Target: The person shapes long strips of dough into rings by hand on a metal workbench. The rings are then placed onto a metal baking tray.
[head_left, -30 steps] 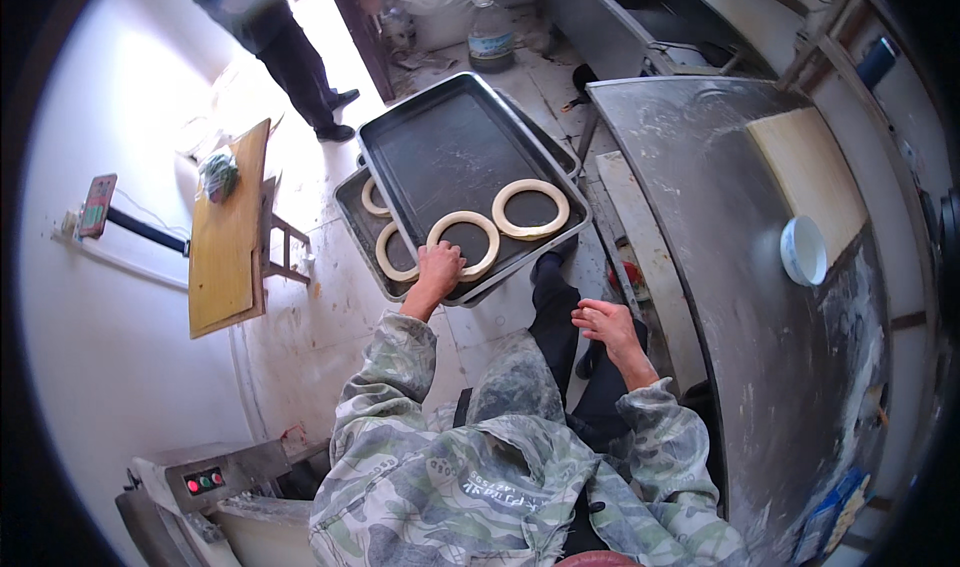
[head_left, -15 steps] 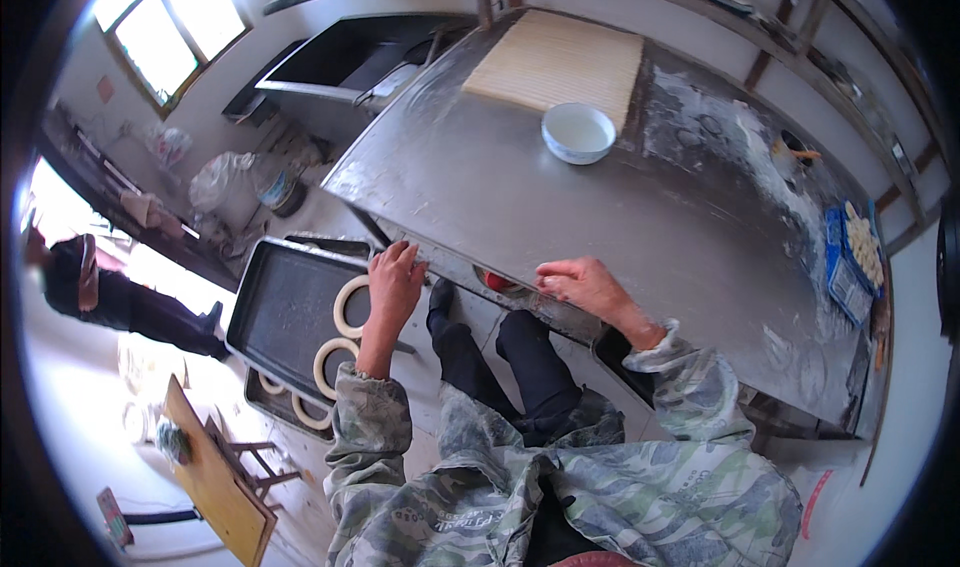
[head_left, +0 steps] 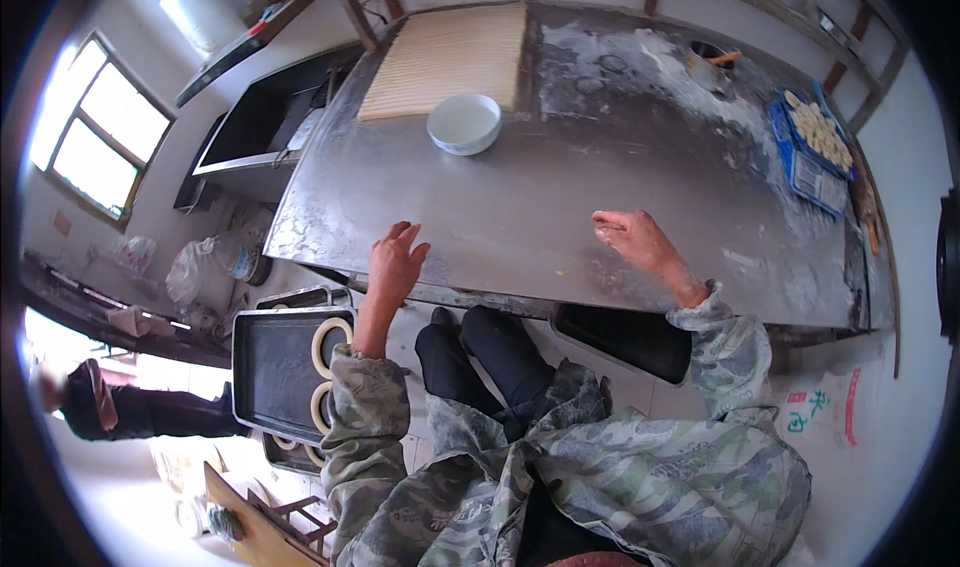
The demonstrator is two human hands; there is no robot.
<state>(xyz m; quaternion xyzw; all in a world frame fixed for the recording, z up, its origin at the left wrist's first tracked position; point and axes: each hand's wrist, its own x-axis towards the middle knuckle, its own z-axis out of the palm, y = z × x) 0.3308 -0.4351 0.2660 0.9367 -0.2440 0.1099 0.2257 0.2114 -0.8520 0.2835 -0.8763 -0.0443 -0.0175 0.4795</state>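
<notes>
My left hand (head_left: 397,264) is over the near left edge of the metal table (head_left: 560,187), its fingers slightly bent and apart with nothing in them. Farther right, my right hand (head_left: 640,239) hovers above the tabletop, fingers stretched out and holding nothing. Beyond both hands stands a white bowl (head_left: 465,127) with a pale inside. Behind the bowl lies a wide sheet of pale dough cut in narrow strips (head_left: 450,52). Left of my left forearm, pale dough rings (head_left: 330,345) rest on a black baking tray (head_left: 262,372).
Flour (head_left: 690,82) dusts the table's far right, near a dark pot (head_left: 708,57) with a wooden handle. A blue package (head_left: 815,177) with small dough pieces (head_left: 820,132) stands at the right edge. Another black tray (head_left: 620,342) sits under the near edge. A person (head_left: 130,402) stands at left.
The view has swung right, so the table and bowl appear farther left. Both hands have come forward over the table, and the right hand has moved away from the near edge.
</notes>
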